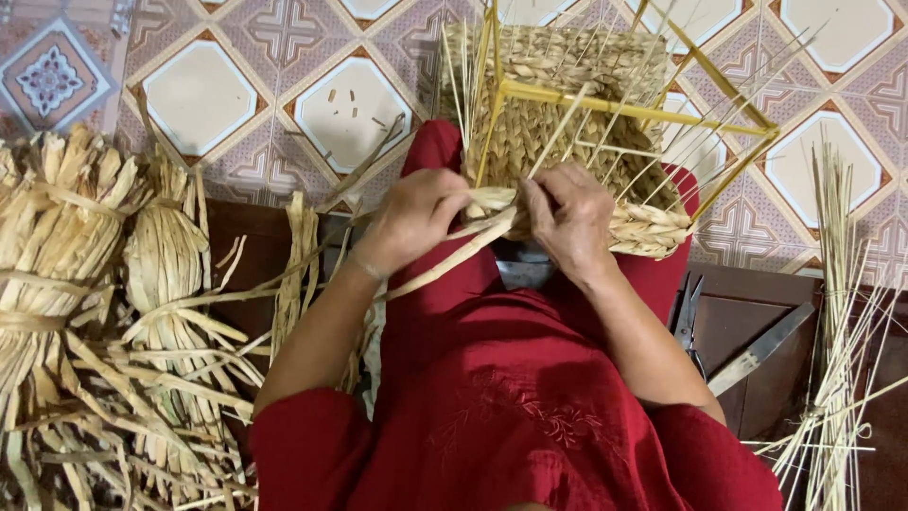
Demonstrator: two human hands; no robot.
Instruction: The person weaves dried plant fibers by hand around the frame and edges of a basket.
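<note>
Basket (558, 104) on yellow frame (624, 109) largely woven; rim unfinished, spokes loose. Left hand (416, 213), right hand (567, 213) both gripping the straw strand (454, 260).

Person wears a deep red garment (511, 397), short sleeves ending above the elbows, tone-on-tone floral embroidery across the front. Forearms bare. 2 hands bare: left hand (416, 216), right hand (570, 216). No rings or watch visible.

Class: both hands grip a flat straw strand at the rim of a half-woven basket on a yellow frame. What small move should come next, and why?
Probably the left hand pulls the straw strand snug while the right hand presses it against the woven rim: its long tail hangs loose.
</note>
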